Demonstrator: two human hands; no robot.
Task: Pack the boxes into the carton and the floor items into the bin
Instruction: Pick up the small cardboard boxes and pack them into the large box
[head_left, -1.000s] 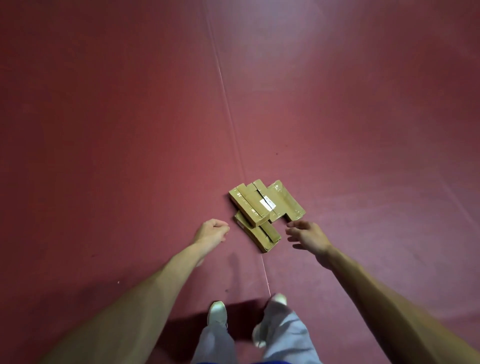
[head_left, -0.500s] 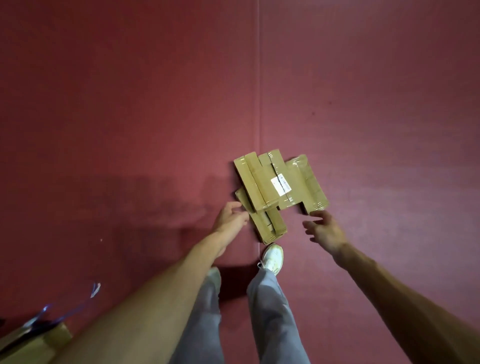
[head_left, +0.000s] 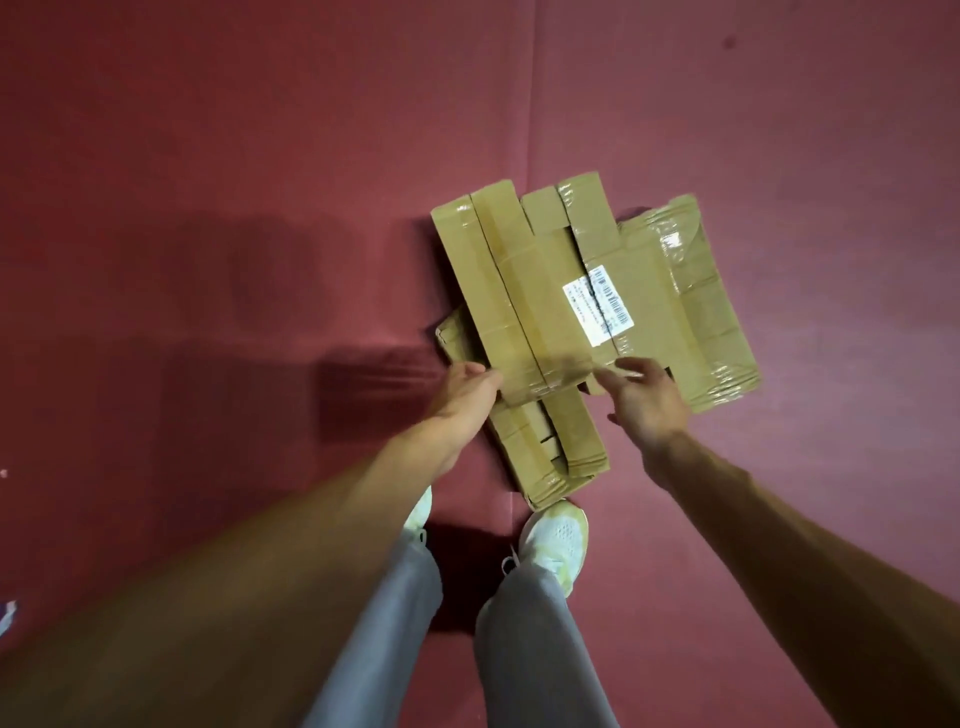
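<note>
Several flat brown taped cardboard boxes lie piled on the red floor just in front of my feet. A long box (head_left: 493, 291) lies on top at the left. Beside it is a box with a white barcode label (head_left: 644, 296), and a tape-wrapped box (head_left: 701, 322) sits at the right. Another box (head_left: 550, 447) pokes out underneath towards me. My left hand (head_left: 467, 395) touches the near left corner of the top boxes. My right hand (head_left: 644, 400) hovers at their near right end with fingers spread, holding nothing.
The red floor mat (head_left: 260, 182) has a seam running away from me behind the pile. My white shoes (head_left: 556, 535) stand right against the lowest box. A pale scrap (head_left: 8, 616) shows at the bottom left edge.
I have stepped up and bent down, so the pile looks much bigger. Both hands moved from beside the pile onto its near edge, closing in towards each other.
</note>
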